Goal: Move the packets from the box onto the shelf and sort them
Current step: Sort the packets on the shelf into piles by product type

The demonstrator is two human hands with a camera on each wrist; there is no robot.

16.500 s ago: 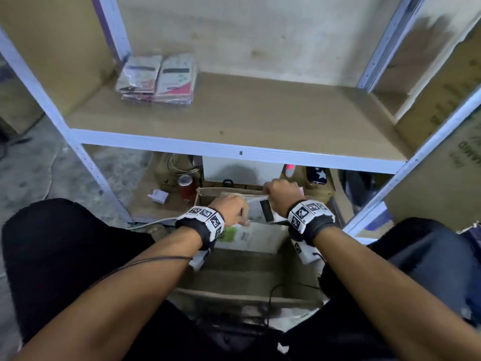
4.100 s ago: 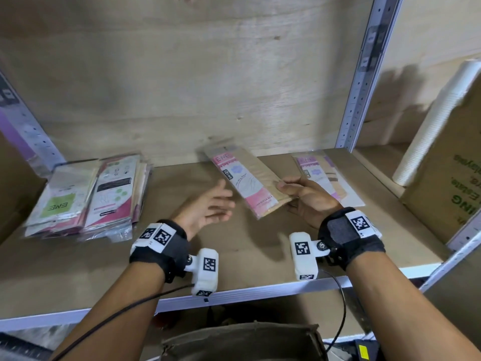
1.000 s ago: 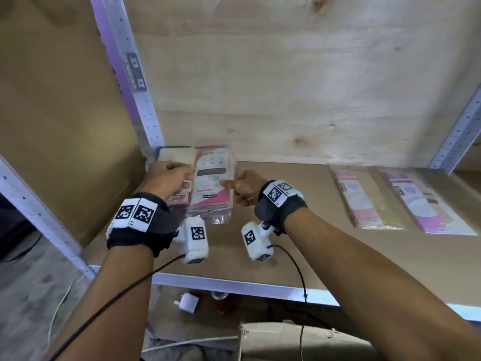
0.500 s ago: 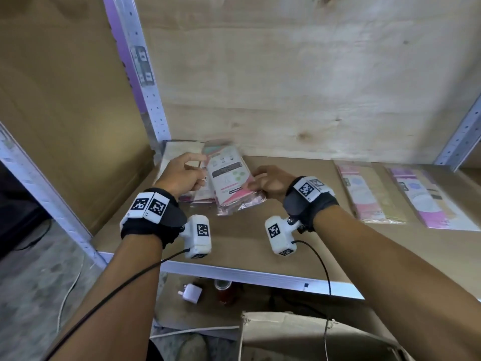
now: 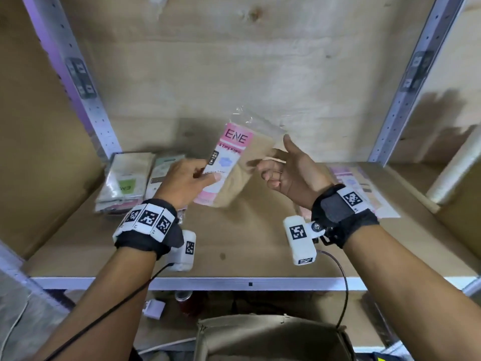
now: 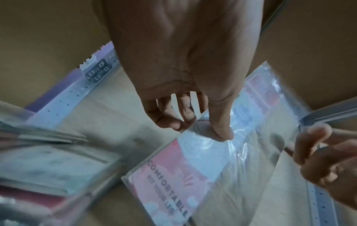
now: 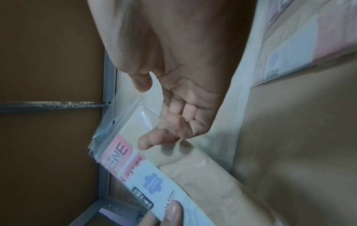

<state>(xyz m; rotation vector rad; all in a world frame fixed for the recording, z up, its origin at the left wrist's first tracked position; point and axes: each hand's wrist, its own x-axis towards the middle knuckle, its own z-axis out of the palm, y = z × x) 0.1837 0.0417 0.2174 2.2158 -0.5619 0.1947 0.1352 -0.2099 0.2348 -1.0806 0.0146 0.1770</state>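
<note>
We face the shelf (image 5: 234, 246), sorted piles lying at its far left (image 5: 125, 183) and right (image 5: 364, 194). Between them, raised above the board, is our pink stocking packet (image 5: 229, 162): our left hand (image 5: 182, 183) pinches its lower edge, label up for reading, while our right hand (image 5: 291, 173) waits beside it, fingers loosely spread, holding nothing.

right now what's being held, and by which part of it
The left hand pinches a pink stocking packet at its left long edge, near the middle, thumb on the front. The right hand is open beside the packet, holding nothing.
</note>
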